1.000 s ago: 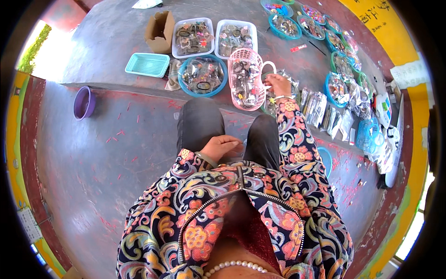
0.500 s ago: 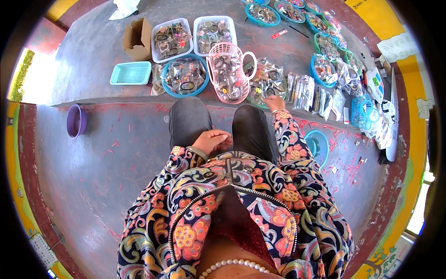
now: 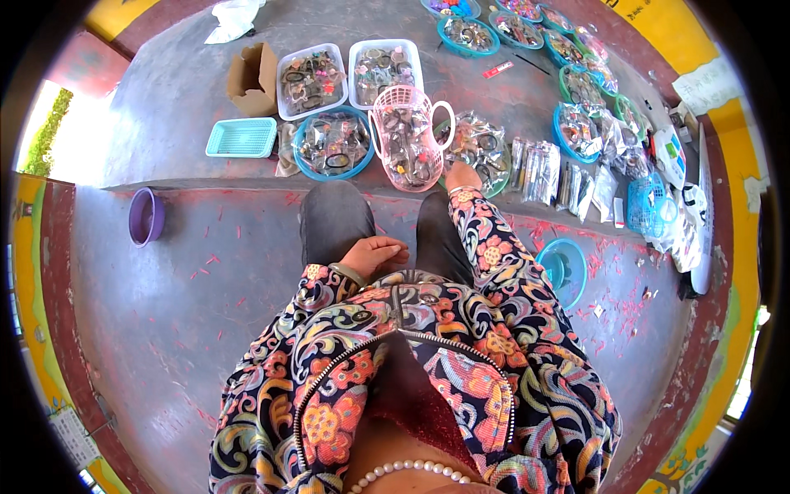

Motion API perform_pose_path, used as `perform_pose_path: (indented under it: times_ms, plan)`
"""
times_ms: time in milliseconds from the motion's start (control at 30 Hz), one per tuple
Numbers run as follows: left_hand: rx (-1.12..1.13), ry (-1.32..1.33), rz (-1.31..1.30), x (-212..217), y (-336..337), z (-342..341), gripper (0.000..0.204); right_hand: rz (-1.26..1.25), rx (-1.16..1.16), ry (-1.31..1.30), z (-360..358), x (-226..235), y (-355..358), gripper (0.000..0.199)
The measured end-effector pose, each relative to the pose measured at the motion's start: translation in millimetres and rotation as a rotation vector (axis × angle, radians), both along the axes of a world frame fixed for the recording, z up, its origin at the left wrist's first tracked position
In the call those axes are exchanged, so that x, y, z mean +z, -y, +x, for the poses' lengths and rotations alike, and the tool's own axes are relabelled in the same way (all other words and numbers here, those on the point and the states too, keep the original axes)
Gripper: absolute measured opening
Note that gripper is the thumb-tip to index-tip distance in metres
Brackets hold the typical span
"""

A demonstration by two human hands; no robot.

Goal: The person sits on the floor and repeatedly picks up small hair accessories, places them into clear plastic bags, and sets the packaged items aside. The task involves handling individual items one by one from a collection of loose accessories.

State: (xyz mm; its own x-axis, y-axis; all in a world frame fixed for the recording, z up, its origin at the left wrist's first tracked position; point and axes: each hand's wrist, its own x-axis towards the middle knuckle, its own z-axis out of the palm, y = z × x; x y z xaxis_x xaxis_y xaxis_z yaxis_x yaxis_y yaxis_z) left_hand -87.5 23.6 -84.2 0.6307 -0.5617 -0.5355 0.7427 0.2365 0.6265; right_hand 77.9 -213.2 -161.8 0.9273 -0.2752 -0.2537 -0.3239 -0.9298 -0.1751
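I see my right hand (image 3: 462,176) stretched out ahead on a straight arm in a patterned floral sleeve, its fingers curled down onto the clear plastic packet of small trinkets (image 3: 481,148) that lies on the raised grey concrete ledge (image 3: 181,90); whether it actually grips the packet I cannot tell, since the fingertips are hidden. My left hand (image 3: 374,253) rests loosely on my lap, fingers relaxed and half curled, empty, with a green bangle at the wrist.

On the ledge I count one pink plastic basket with a handle (image 3: 405,148) just left of the right hand, one round blue bowl (image 3: 333,144) beside it, two white rectangular tubs (image 3: 350,76) behind, one flat turquoise tray (image 3: 241,137) and one open cardboard box (image 3: 253,78). One purple cup (image 3: 146,216) stands on the lower floor, well away to the left. The packet lies directly under and just beyond the right hand.
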Motion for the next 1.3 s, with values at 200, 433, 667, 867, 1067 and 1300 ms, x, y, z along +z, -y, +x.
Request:
perform_pose_path:
  times_ms: [200, 433, 667, 867, 1067, 1300]
  plan:
    - [0.001, 0.008, 0.016, 0.9, 5.0, 0.6, 0.022, 0.188, -0.063, 0.208, 9.8, -9.5, 42.7, 0.019]
    - [-0.028, 0.021, 0.059, 14.4, 18.6, 5.3, 0.022, 0.68, -0.191, 0.206, 26.9, -12.2, 116.6, 0.023]
    - [-0.012, 0.058, 0.039, 12.5, 26.1, 13.0, 0.021, 1.685, -0.397, 0.166, 4.9, 59.0, 129.7, 0.014]
    - [0.152, 0.019, -0.045, 21.2, 28.7, 14.5, 0.026, 1.976, -0.255, -0.146, -52.4, 162.4, 50.5, 0.012]
    - [0.286, 0.097, -0.244, 53.2, 24.4, 15.5, 0.032, 2.018, -0.225, -0.299, -104.5, 159.8, -11.3, 0.011]
    - [0.403, 0.108, -0.062, 57.3, 13.6, 21.1, 0.02, 1.868, -0.126, -0.334, -113.2, 164.6, -30.5, 0.017]
